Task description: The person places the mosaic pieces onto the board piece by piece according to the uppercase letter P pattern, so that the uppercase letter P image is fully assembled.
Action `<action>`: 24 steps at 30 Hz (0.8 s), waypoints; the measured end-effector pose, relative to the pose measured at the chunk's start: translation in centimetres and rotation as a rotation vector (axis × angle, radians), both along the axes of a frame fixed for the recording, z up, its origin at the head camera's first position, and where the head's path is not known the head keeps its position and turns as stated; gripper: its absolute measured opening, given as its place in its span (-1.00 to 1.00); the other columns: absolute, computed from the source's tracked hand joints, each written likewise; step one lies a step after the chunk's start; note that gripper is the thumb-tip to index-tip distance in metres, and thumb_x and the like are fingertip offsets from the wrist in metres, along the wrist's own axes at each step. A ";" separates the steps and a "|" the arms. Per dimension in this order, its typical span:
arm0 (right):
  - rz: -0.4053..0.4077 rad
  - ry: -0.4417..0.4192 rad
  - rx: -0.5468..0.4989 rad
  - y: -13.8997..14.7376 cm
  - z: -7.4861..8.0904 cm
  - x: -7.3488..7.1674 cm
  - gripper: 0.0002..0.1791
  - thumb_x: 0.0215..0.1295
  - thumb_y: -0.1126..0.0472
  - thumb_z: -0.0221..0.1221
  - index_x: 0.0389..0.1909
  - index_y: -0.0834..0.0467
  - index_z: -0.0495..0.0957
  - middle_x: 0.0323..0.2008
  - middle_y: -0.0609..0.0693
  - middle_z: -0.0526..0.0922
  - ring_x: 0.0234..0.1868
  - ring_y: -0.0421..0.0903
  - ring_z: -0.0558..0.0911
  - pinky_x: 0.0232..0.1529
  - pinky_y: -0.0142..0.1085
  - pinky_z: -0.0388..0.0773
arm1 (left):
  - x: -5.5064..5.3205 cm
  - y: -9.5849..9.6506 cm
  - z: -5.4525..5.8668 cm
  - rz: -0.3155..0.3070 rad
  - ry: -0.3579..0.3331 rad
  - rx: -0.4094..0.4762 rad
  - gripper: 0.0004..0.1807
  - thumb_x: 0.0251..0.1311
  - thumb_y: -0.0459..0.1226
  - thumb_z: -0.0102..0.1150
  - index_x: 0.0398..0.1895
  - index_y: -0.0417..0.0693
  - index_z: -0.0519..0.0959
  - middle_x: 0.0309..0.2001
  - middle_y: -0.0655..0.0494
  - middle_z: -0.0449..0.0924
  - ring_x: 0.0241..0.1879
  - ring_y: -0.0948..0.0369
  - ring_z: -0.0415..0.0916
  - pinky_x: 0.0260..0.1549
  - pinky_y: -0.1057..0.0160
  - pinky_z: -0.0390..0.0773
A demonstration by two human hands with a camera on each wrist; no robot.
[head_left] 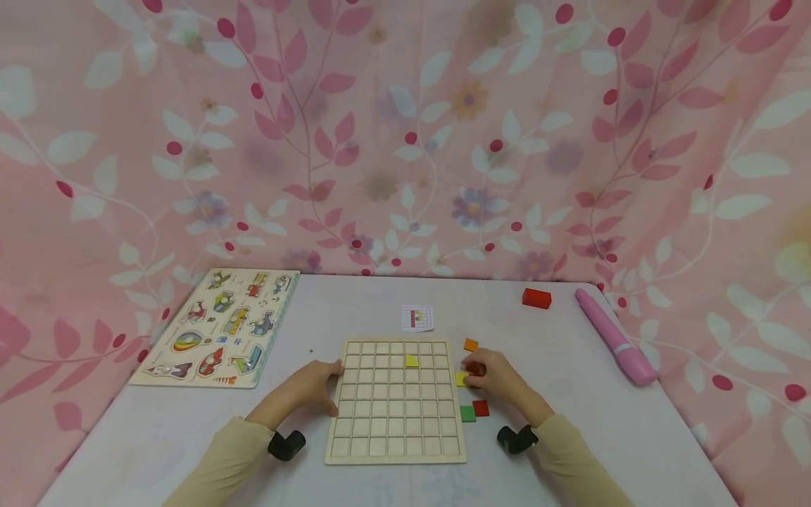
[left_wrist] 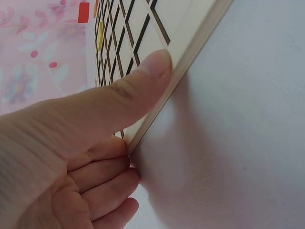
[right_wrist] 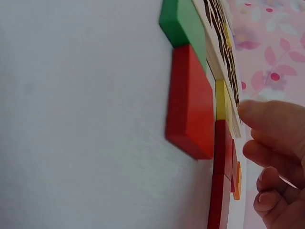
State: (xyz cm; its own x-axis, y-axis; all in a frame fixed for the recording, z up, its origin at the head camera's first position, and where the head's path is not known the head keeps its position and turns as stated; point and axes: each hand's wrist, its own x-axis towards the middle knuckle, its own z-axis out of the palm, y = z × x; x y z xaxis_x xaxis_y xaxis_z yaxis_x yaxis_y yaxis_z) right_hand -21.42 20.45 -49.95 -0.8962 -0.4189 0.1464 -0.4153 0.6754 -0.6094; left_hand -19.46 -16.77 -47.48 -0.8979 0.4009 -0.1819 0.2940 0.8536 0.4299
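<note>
A square wooden grid board lies on the table, with one yellow tile in an upper cell. My left hand rests at the board's left edge, thumb and fingers spread apart; in the left wrist view the thumb touches the rim. To the right of the board, my right hand is over loose tiles, nothing visible between its fingers. Near its thumb is another yellow tile, beside dark red tiles. A green tile, a red tile and an orange tile lie around.
A small printed pattern card lies behind the board. On the left is a picture puzzle board. A red block and a pink cylinder-shaped object lie at the back right, before a floral curtain.
</note>
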 end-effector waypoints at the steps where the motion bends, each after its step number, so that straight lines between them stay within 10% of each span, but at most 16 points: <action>1: -0.015 0.007 -0.004 0.0 0.0 -0.3 -0.73 -0.01 0.28 0.31 -0.23 0.21 0.60 -0.41 -0.12 0.50 -0.41 -0.15 0.40 -0.42 -0.40 0.44 | 0.0 0.0 0.0 0.000 0.001 -0.001 -0.13 -0.54 -0.22 0.56 0.05 -0.27 0.46 0.13 -0.15 0.36 0.08 -0.12 0.28 0.03 -0.01 0.27; 9: -0.243 -0.082 -0.035 0.5 0.1 -2.8 -0.74 0.03 0.32 0.27 -0.21 0.26 0.57 -0.35 -0.01 0.52 -0.50 -0.12 0.37 -0.54 -0.38 0.44 | -0.1 -0.1 0.0 -0.013 0.007 0.012 -0.13 -0.51 -0.21 0.55 0.06 -0.28 0.45 0.14 -0.14 0.34 0.10 -0.09 0.27 0.05 0.02 0.25; 24: -0.254 -0.160 0.032 0.8 0.1 -4.2 -0.63 0.02 0.28 0.29 -0.10 0.26 0.55 -0.34 -0.01 0.50 -0.38 -0.09 0.40 -0.38 -0.37 0.49 | 0.0 -0.3 -0.3 -0.026 0.010 0.031 -0.15 -0.53 -0.22 0.55 0.03 -0.29 0.46 0.14 -0.16 0.34 0.10 -0.09 0.28 0.06 0.03 0.24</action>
